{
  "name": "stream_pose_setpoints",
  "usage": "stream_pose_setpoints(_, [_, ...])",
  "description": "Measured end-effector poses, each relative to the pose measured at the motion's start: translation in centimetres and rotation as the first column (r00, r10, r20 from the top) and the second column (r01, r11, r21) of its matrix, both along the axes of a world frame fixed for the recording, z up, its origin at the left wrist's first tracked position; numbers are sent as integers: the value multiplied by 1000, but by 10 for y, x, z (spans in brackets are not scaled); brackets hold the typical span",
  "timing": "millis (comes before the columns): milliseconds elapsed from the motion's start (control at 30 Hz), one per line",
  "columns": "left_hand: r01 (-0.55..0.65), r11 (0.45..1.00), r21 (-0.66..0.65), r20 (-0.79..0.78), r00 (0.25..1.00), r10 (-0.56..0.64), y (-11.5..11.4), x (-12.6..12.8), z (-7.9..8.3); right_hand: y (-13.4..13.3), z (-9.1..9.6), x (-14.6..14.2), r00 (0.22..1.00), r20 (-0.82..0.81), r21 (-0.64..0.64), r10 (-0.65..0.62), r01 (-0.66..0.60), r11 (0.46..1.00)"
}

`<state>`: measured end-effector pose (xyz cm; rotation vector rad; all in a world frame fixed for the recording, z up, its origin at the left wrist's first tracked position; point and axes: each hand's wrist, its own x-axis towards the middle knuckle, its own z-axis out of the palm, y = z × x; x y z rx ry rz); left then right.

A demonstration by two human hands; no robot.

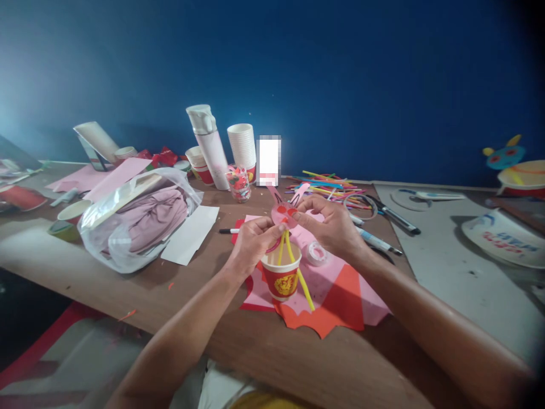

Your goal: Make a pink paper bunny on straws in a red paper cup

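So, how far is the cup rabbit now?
Done: pink rabbit face cut out, yellow straws in the red cup. In hand: left hand and right hand hold the face at the straw tops. Left: it seems not yet fixed; tape roll lies beside the cup.

You can read nothing here. Lettering on the white paper plate (502, 241) is blurred, as is the gold mark on the red paper cup (281, 282).

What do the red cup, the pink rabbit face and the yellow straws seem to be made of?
Red cup: probably paper, slightly glossy, with a pale rolled rim and a printed gold motif.
Pink rabbit face: thin matte paper or card, flat with cut edges.
Yellow straws: likely plastic, as they are smooth, evenly coloured thin tubes, though paper is possible.
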<state>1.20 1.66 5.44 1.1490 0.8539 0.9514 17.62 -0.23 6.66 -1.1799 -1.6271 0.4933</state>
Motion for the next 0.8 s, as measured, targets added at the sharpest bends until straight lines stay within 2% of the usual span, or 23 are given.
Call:
stream_pose_setpoints(233, [29, 1000, -5, 18, 999, -29, -1, 0, 1, 0, 1, 1, 999, 7, -15, 41, -41, 999])
stream_pose_setpoints(800, [55, 998, -20, 56, 997, -54, -1, 0, 3, -3, 0, -4, 999, 10, -33, -34, 35, 999])
